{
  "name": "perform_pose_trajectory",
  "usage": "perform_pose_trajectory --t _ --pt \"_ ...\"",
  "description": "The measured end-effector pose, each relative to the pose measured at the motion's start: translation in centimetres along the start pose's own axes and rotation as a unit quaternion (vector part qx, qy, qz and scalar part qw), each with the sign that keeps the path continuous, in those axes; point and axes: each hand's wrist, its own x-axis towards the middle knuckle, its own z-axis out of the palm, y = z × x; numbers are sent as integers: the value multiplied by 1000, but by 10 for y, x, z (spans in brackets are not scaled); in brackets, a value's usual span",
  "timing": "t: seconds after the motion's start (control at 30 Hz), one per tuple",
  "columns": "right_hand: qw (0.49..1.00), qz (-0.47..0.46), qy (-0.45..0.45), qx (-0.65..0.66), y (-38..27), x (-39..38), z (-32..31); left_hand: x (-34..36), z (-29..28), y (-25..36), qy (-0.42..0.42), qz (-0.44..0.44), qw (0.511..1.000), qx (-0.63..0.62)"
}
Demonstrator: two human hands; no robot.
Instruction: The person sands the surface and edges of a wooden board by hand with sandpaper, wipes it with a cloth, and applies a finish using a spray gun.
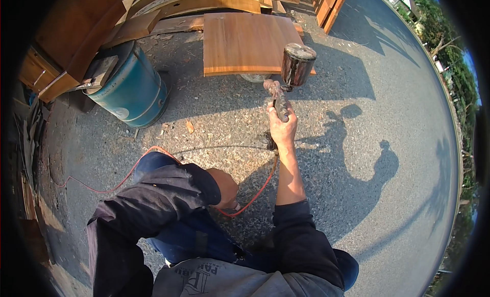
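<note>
My right hand (284,124) is stretched forward, its fingers wrapped round the grip of a spray gun (274,87). A paint-stained metal cup (298,67) sits on the gun, in front of a flat brown wooden panel (245,44). From the gun's lower end an orange-red air hose (264,187) runs back toward my knees. My left hand (227,188) is low over my lap, closed round that hose; its fingertips are partly hidden. The panel lies raised off the ground on a support mostly hidden beneath it.
A blue-green drum (133,87) stands left of the panel, with wood pieces on top. Curved wooden parts (209,3) lie behind the panel, and brown boards (326,8) stand at the far right. The hose trails left across rough asphalt (408,133).
</note>
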Motion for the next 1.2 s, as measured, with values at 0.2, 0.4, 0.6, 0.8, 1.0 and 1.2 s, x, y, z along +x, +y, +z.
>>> perform_pose_trajectory --t 0.2,0.4,0.6,0.8,1.0,1.2 --pt "990 92 111 5 10 28 -60 -1 -1 0 -2 -8 1000 3" --pt "975 -23 176 -134 18 48 -122 -2 -7 7 10 8 1000 -9" --pt "946 -86 235 -205 2 56 -138 5 -4 4 4 6 1000 -8" --pt "976 19 135 -172 -4 41 -109 12 -15 10 -31 29 999 5" --pt "993 12 54 -102 -1 22 -54 17 -13 10 -11 39 999 3" --pt "994 18 -67 -90 -27 1 -1 12 -9 6 22 33 999 -17"
